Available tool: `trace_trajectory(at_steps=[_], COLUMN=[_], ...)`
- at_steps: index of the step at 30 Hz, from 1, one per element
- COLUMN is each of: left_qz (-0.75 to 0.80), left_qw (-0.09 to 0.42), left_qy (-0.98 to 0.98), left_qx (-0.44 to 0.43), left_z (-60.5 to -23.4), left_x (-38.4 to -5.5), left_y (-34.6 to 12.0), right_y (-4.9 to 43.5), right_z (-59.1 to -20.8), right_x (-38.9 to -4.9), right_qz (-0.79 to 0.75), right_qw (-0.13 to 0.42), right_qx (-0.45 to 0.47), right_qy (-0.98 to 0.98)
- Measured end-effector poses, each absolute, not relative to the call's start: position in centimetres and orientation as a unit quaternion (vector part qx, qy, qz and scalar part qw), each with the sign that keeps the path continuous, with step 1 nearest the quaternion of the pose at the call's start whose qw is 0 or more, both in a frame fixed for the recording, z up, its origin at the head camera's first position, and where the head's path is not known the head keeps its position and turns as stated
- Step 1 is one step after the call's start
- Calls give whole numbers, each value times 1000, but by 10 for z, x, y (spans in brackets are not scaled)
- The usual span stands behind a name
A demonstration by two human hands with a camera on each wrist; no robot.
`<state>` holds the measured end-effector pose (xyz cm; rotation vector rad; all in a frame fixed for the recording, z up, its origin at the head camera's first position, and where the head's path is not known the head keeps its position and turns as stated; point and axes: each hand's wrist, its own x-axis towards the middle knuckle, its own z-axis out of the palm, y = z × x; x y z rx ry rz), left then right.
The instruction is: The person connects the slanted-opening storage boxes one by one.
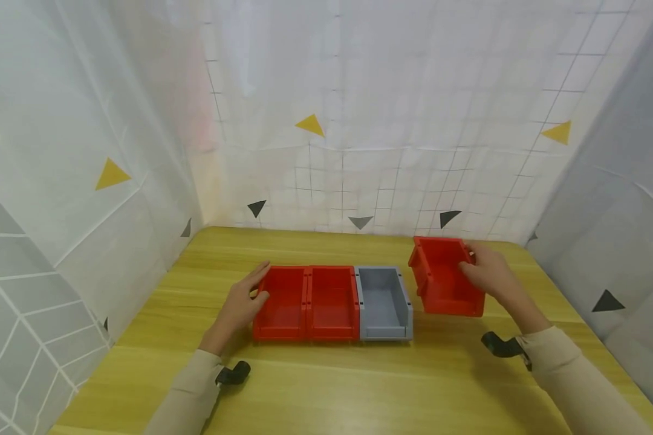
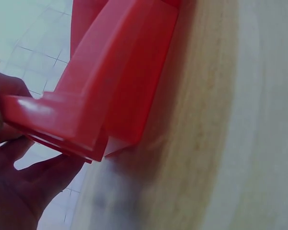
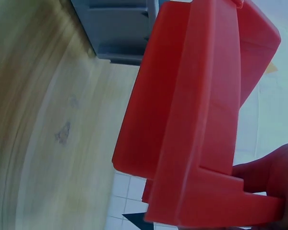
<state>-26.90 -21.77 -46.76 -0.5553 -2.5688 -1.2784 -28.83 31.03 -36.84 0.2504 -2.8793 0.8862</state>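
Note:
A row of bins stands on the table: a left red bin (image 1: 284,300), a middle red bin (image 1: 333,300) and a grey bin (image 1: 383,299), side by side. My left hand (image 1: 242,302) grips the left wall of the left red bin, with the thumb over its rim and the fingers along the outside. Another red bin (image 1: 449,278), tilted, is held above the table by my right hand (image 1: 491,270), which pinches its right wall. The right wrist view shows this held red bin (image 3: 197,110) from the side, apart from the grey bin (image 3: 117,28).
The wooden table (image 1: 326,386) reaches back to a pale curtain (image 1: 413,109) with yellow and dark triangles, and similar curtains hang on both sides. Black wrist mounts (image 1: 233,373) stick out from the sleeves above the table.

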Motion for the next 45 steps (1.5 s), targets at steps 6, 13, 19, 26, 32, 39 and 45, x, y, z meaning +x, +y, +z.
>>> trace_trajectory(at_steps=[6,13,19,26,32,39,45], left_qz=[-427,-435,-440,-445,-446,-447,-450], left_qw=[115,106,99,101,98,98,95], left_qy=[-878,-877,-878,-876,-875,-873,-873], left_qx=[-186,-172,-161,-158,-162,-166,-164], left_z=[-470,-469,-469,-467,-468,-471,-471], left_x=[-272,-272,-272,-270,-270,-273,-273], left_y=[-218,-218,-217,-216,-217,-219,-219], right_y=[307,305,301,300,299,297,298], right_z=[-375,-383,-384,-391,-395,-399,-399], right_x=[-288,-287,-286,-285,-285,-287,-289], right_qz=[280,286,280,274,269,260,251], right_qw=[54,37,27,28,29,13,11], right_qx=[92,96,92,98,98,81,73], right_qy=[-954,-953,-955,-956,-958,-962,-965])
